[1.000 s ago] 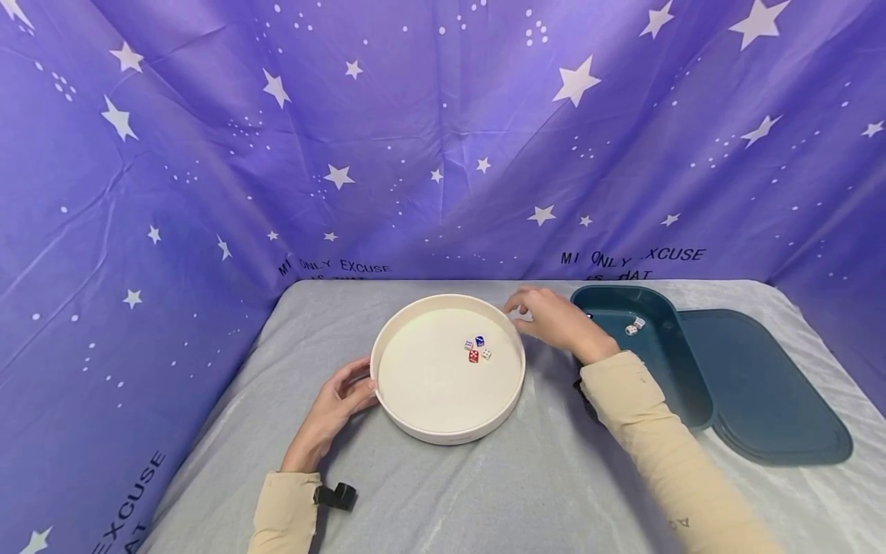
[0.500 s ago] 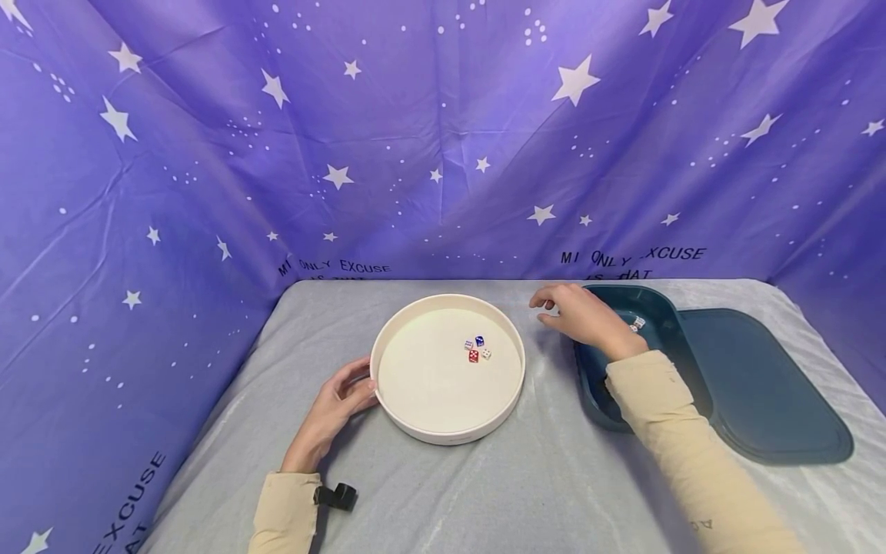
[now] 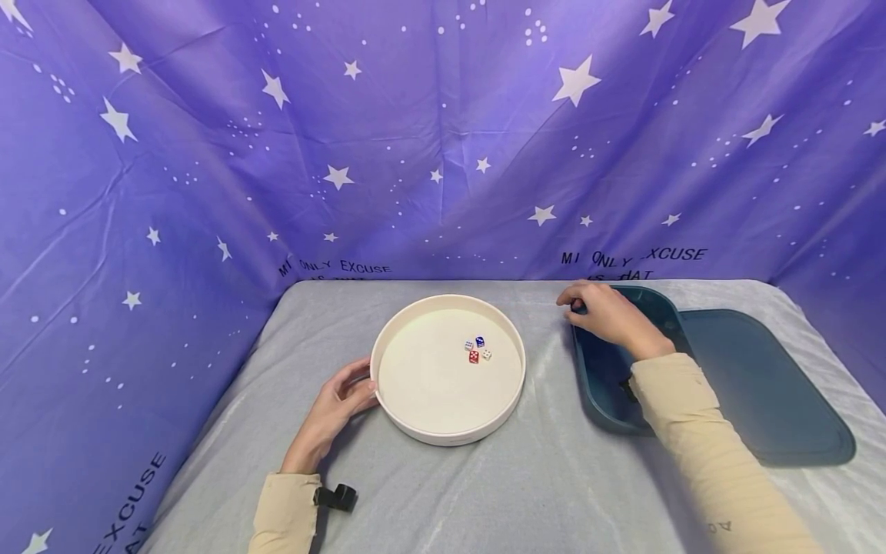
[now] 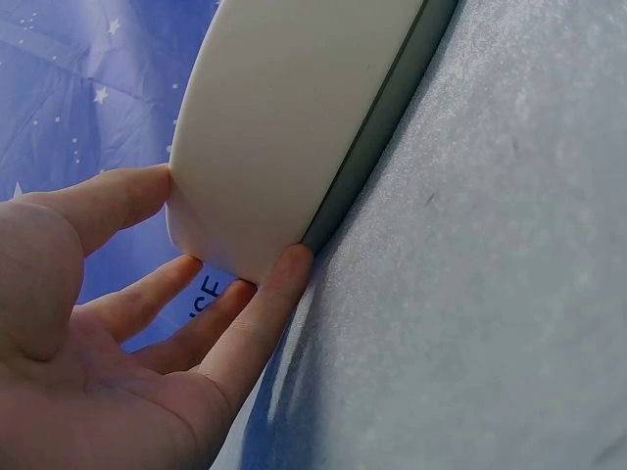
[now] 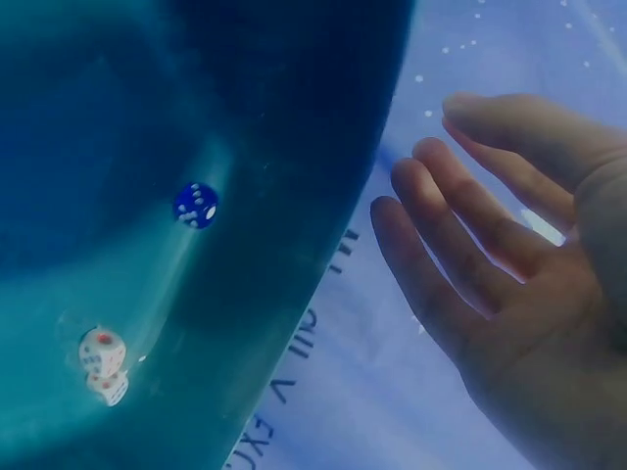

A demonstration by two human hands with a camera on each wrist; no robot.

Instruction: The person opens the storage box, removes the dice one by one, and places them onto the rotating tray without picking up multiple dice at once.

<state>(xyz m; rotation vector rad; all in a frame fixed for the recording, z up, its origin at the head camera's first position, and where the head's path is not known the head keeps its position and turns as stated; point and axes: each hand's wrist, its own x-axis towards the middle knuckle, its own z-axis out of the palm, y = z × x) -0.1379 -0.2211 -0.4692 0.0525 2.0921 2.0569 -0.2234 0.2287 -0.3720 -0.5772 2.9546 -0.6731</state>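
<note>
Hands: left hand (image 3: pixel 331 405), fingers spread and gently bent, fingertips against the outside of a tray; right hand (image 3: pixel 607 314), released, loosely bent fingers holding nothing, over the far left corner of a box.
Tray (image 3: pixel 429 392): round, smooth, cream, low-walled, left of the table's middle.
Tray dice: red die (image 3: pixel 474 357), blue die (image 3: pixel 480 342) and two white dice (image 3: pixel 487 355), shiny cubes clustered toward its far right edge.
Box (image 3: pixel 604 396): smooth, dark teal, round-cornered, containing another blue die (image 5: pixel 195 206) and two stacked-looking white ones.
Lid (image 3: pixel 771 385): flat, teal, near the table's right edge.
Table (image 3: pixel 540 485): covered in soft, plush grey cloth.
Backdrop (image 3: pixel 443 100): creased purple fabric, white stars.
</note>
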